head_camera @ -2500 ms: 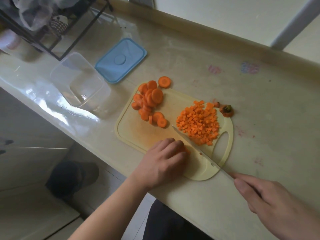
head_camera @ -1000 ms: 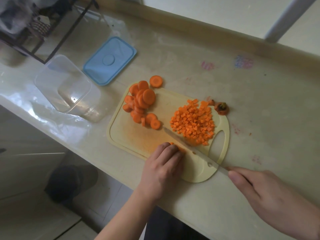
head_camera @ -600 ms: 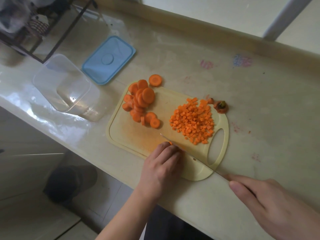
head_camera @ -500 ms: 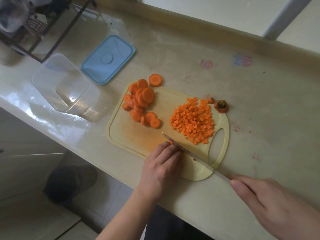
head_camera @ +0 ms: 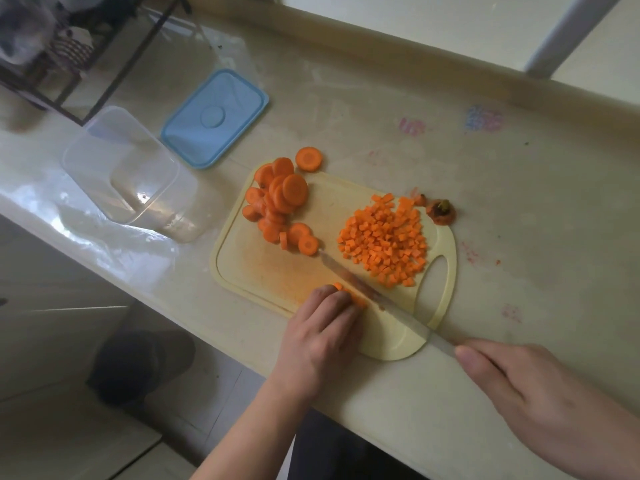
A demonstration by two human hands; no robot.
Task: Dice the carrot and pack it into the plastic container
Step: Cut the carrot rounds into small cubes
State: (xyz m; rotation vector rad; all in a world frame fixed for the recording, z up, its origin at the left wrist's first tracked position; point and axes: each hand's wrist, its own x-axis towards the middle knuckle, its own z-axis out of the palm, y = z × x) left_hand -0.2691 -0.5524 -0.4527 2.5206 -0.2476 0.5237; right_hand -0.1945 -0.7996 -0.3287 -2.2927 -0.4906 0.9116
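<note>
A pale yellow cutting board [head_camera: 273,268] lies on the counter. Carrot rounds [head_camera: 280,202] are piled at its far left, and a heap of diced carrot [head_camera: 384,240] sits at its right. My left hand [head_camera: 322,337] presses carrot pieces [head_camera: 356,299] down at the board's near edge, fingers curled over them. My right hand [head_camera: 533,400] grips the handle of a knife [head_camera: 367,292], whose blade lies across the board right beside my left fingertips. The clear plastic container [head_camera: 121,168] stands open and empty to the left of the board.
A blue lid [head_camera: 214,117] lies beyond the container. One carrot round [head_camera: 309,159] and the carrot top [head_camera: 440,212] rest on the counter just off the board. A black wire rack [head_camera: 69,64] stands at the far left. The counter's front edge runs under my wrists.
The knife blade has swung a little farther across the board, its tip now close to the carrot rounds. My left hand stays on the carrot pieces.
</note>
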